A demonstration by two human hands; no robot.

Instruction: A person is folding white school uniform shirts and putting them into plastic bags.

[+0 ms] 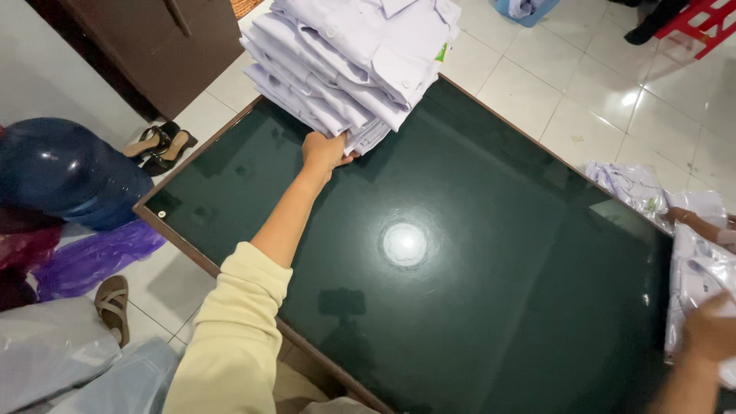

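From the head camera, the left hand (325, 151) grips the bottom edge of a leaning stack of folded white shirts (353, 65) at the glass table's (460, 307) far corner. The right hand (709, 333), fingers spread, rests on bagged shirts (694, 268) at the right edge. Tugging low could topple the stack.

A stack of white shirts (353, 57) at the top of the frame is gripped by the left hand (323, 151). The dark green surface (460, 291) is touched by the right hand (709, 333) at the lower right.
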